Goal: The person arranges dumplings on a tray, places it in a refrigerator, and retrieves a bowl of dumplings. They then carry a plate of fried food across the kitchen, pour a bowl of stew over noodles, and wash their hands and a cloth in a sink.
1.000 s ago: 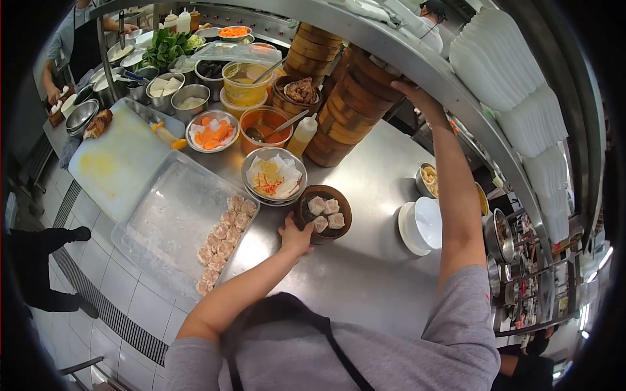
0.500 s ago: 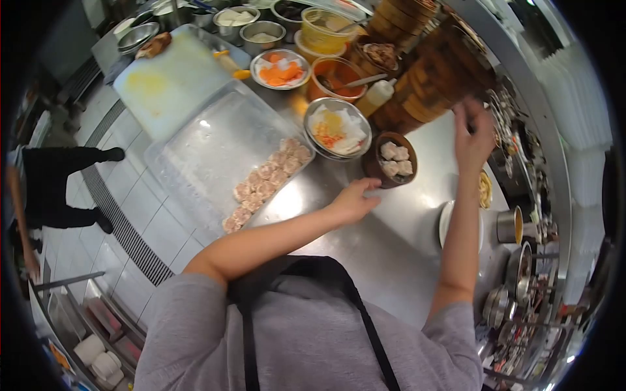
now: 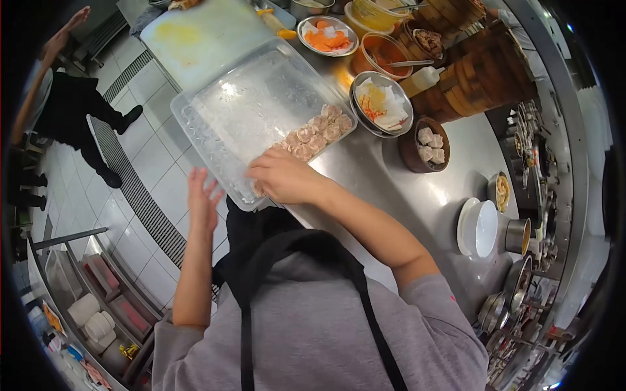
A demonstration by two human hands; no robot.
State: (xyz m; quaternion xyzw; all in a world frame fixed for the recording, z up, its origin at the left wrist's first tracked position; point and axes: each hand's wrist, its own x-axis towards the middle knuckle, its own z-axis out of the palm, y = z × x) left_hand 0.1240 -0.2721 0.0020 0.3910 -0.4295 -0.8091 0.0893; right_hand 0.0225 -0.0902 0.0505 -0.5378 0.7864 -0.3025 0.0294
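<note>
My right hand [image 3: 287, 178] reaches over the near end of a clear plastic tray [image 3: 195, 120], its fingers bent and drawn together. A row of siu mai dumplings [image 3: 316, 132] lies along the tray's right side, and the hand covers part of it. Whatever is between those fingertips is hidden. My left hand [image 3: 204, 201] is raised beside the tray's near left corner, fingers apart and holding nothing. Several siu mai sit in a small round bamboo steamer [image 3: 407, 153] on the steel counter, apart from both hands.
Stacked bamboo steamers [image 3: 482, 81] stand at the back right. Bowls of garnish [image 3: 390, 125] and orange pieces [image 3: 329, 39] sit near a squeeze bottle [image 3: 422, 79]. White bowls [image 3: 481, 228] are at right. Another person [image 3: 68, 107] stands on the left. A cutting board [image 3: 189, 39] lies behind the tray.
My right hand has come from the stacked steamers across to the tray's dumplings. My left hand has left the small steamer and moved left beside the tray. The view has shifted.
</note>
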